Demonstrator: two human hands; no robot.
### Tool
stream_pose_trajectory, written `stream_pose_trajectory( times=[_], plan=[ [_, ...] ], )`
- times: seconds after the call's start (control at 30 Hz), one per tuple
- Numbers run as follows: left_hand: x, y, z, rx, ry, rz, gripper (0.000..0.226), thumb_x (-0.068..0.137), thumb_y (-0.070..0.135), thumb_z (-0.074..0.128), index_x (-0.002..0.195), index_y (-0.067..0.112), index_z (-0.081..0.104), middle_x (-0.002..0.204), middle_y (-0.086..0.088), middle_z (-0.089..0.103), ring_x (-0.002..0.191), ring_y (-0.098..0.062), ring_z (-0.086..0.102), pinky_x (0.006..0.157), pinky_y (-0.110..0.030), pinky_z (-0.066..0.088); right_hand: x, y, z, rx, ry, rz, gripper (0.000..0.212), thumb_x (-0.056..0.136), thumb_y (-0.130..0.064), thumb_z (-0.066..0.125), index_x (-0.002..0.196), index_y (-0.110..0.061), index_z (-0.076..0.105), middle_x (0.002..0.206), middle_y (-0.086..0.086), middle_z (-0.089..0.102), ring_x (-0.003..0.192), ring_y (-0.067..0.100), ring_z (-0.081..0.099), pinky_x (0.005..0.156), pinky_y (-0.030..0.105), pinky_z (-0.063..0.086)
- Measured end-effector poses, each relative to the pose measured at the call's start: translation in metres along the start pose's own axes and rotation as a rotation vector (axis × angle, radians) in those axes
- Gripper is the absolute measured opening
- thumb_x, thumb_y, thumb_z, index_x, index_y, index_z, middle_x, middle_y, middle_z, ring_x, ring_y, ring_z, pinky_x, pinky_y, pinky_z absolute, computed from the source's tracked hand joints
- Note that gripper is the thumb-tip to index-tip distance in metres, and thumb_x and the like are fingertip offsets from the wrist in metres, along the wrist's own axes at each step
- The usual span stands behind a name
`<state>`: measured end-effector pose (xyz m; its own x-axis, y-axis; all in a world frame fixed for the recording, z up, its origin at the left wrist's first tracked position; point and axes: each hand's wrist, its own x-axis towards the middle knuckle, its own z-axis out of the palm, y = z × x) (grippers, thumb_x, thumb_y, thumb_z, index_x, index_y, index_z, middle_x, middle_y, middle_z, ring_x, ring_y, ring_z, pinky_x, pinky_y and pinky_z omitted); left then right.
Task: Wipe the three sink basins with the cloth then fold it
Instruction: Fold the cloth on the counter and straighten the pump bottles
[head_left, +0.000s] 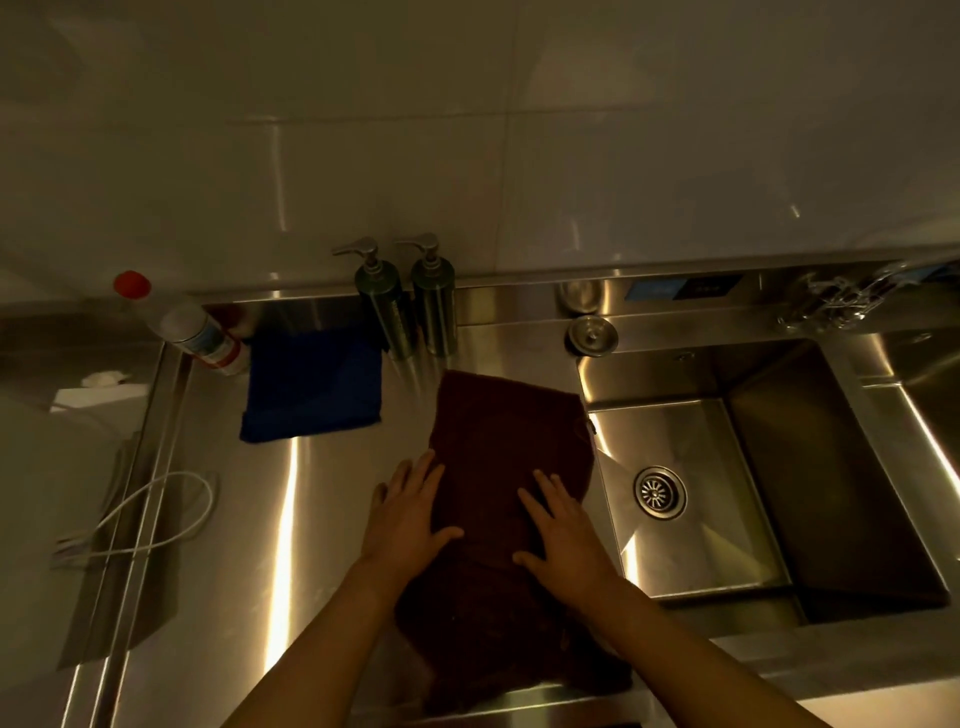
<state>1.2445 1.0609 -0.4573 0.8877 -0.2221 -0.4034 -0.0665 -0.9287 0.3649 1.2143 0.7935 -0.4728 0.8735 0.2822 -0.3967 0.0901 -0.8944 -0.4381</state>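
Observation:
A dark maroon cloth (493, 441) lies spread lengthwise on the steel counter, left of the sink. My left hand (408, 512) rests flat on its left edge with fingers apart. My right hand (561, 525) presses flat on its right half, fingers spread. Neither hand grips the cloth. To the right is a shallow steel basin (691, 566) with a round drain (660, 492), and beside it a deeper basin (852, 499). A third basin's edge (935, 374) shows at far right.
A folded blue cloth (314, 387) lies at the back left. Behind it are a white bottle with a red cap (192, 327) on its side and two pump dispensers (405, 301). A drain plug (592, 335), a faucet (836, 301) and a white cable (156, 519) are also present.

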Motion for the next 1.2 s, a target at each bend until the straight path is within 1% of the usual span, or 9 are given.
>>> stream_pose_trajectory(
  times=[0.13,0.43,0.63,0.73,0.83,0.93,1.0,1.1,1.2],
  plan=[
    [-0.025,-0.007,0.012,-0.056,0.028,-0.100,0.117,0.081,0.085,0.058,0.167,0.029,0.002,0.175,0.004,-0.003,0.161,-0.027,0.001,0.126,-0.060,0.013,-0.013,0.006,0.004,-0.009,-0.056,-0.064,0.098,0.088,-0.057,0.066,0.162,-0.037,0.004,0.167,-0.013,-0.022,0.153,0.014,-0.022,0.124,0.042,-0.001],
    [-0.089,0.003,0.048,-0.078,0.077,-0.313,0.125,0.076,0.093,0.049,0.167,0.024,-0.001,0.175,0.000,-0.005,0.160,-0.028,0.002,0.125,-0.059,0.020,-0.040,0.006,0.011,-0.077,-0.136,-0.184,0.098,0.087,-0.055,0.066,0.161,-0.041,0.003,0.167,-0.015,-0.023,0.154,0.012,-0.023,0.124,0.040,-0.005],
    [-0.126,0.018,0.063,-0.033,0.073,-0.402,0.114,0.085,0.088,0.039,0.167,0.018,0.001,0.174,-0.005,-0.007,0.160,-0.031,0.002,0.124,-0.057,0.019,-0.051,0.006,0.009,-0.110,-0.168,-0.270,0.098,0.082,-0.052,0.071,0.161,-0.040,0.013,0.168,-0.015,-0.016,0.154,0.010,-0.018,0.124,0.038,-0.002],
    [-0.128,0.023,0.061,-0.037,0.123,-0.356,0.093,0.096,0.073,0.043,0.167,0.020,0.013,0.175,-0.004,-0.004,0.160,-0.029,0.003,0.126,-0.056,0.017,-0.051,0.003,0.006,-0.066,-0.148,-0.232,0.096,0.082,-0.047,0.073,0.161,-0.036,0.019,0.170,-0.011,-0.008,0.154,0.011,-0.010,0.127,0.039,0.005],
    [-0.113,0.026,0.052,-0.085,0.157,-0.197,0.078,0.103,0.054,0.049,0.166,0.022,0.018,0.175,-0.004,0.002,0.161,-0.026,0.005,0.129,-0.049,0.014,-0.038,-0.010,-0.004,-0.070,-0.065,-0.190,0.082,0.093,-0.038,0.063,0.162,-0.029,0.021,0.171,-0.004,0.002,0.157,0.018,0.000,0.128,0.043,0.015],
    [-0.086,0.033,0.041,-0.072,0.130,-0.049,0.079,0.103,0.045,0.055,0.167,0.022,0.014,0.175,-0.004,0.003,0.161,-0.024,0.004,0.131,-0.042,0.012,-0.010,-0.027,-0.022,-0.068,-0.006,-0.157,0.077,0.096,-0.030,0.059,0.162,-0.021,0.021,0.171,0.003,0.007,0.158,0.025,0.005,0.127,0.039,0.011],
    [-0.069,0.037,0.036,-0.048,0.102,0.006,0.084,0.102,0.045,0.059,0.167,0.022,0.012,0.175,-0.005,0.001,0.161,-0.024,0.003,0.131,-0.040,0.011,0.008,-0.035,-0.032,-0.075,-0.036,-0.129,0.079,0.096,-0.029,0.058,0.163,-0.019,0.018,0.171,0.005,0.005,0.158,0.026,0.003,0.127,0.039,0.010],
    [-0.056,0.034,0.036,-0.032,0.042,-0.011,0.093,0.098,0.047,0.065,0.168,0.022,0.009,0.175,-0.007,-0.002,0.161,-0.026,0.001,0.131,-0.042,0.012,0.022,-0.036,-0.042,-0.088,-0.087,-0.075,0.078,0.097,-0.029,0.058,0.163,-0.016,0.018,0.171,0.007,0.007,0.157,0.027,0.006,0.127,0.040,0.013],
    [-0.058,0.022,0.040,-0.067,0.021,-0.053,0.096,0.096,0.050,0.068,0.168,0.022,0.010,0.175,-0.005,-0.003,0.161,-0.026,-0.001,0.131,-0.044,0.011,0.027,-0.022,-0.060,-0.113,0.000,0.018,0.071,0.095,-0.025,0.057,0.159,-0.014,0.028,0.168,0.006,0.020,0.154,0.029,0.017,0.123,0.045,0.025]
  ],
)
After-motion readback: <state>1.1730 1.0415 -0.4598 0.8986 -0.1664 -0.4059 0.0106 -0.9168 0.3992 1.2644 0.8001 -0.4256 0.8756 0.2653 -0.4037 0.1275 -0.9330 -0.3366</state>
